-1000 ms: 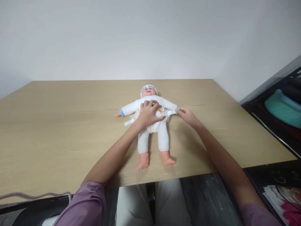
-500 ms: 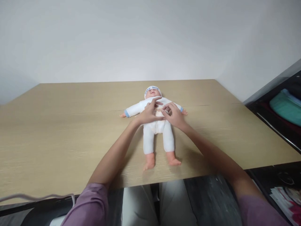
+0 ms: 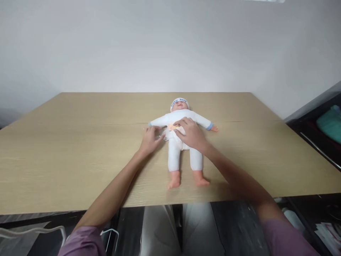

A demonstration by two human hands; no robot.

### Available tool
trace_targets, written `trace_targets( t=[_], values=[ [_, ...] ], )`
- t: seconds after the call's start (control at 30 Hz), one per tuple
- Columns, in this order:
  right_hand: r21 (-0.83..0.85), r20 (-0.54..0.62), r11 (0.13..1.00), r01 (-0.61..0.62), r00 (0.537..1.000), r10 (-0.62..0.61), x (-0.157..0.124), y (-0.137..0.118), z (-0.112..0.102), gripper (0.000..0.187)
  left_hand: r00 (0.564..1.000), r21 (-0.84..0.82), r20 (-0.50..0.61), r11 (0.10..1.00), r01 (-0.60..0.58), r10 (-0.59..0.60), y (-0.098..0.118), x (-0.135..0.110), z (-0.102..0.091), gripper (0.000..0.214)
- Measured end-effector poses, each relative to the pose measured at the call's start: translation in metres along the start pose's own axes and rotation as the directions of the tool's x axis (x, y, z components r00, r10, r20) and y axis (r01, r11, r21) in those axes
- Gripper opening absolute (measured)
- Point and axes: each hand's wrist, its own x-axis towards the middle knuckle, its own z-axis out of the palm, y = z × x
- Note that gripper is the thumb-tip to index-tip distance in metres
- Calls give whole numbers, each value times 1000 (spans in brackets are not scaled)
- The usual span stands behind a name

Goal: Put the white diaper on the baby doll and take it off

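A baby doll (image 3: pixel 174 156) in a white suit with blue cuffs and a lettered white cap lies on its back, feet toward me. Round its hips is a white diaper (image 3: pixel 183 145) with an orange-patterned front band. My left hand (image 3: pixel 151 140) is at the doll's side, thumb and fingers closed on the diaper's thin side flap (image 3: pixel 165 134). Over the belly, my right hand (image 3: pixel 192 134) has its fingertips pinched at the diaper's front band and covers part of it.
The doll lies on a wide wooden table (image 3: pixel 80 160) against a pale wall (image 3: pixel 149 46). A dark shelf with green cloth (image 3: pixel 330 122) stands at the right. A white cable (image 3: pixel 32 231) runs at lower left, below the table edge.
My left hand has moved from the doll's belly out to its side, at the diaper flap. My right hand stays at the front band. The view has shifted slightly.
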Motion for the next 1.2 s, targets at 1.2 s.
trace_targets(
  t=[1.2],
  values=[
    [70,62,987,-146,988,141,32,26,26,31,995,-788,96,609,91,-25,34,39,44,56]
  ],
)
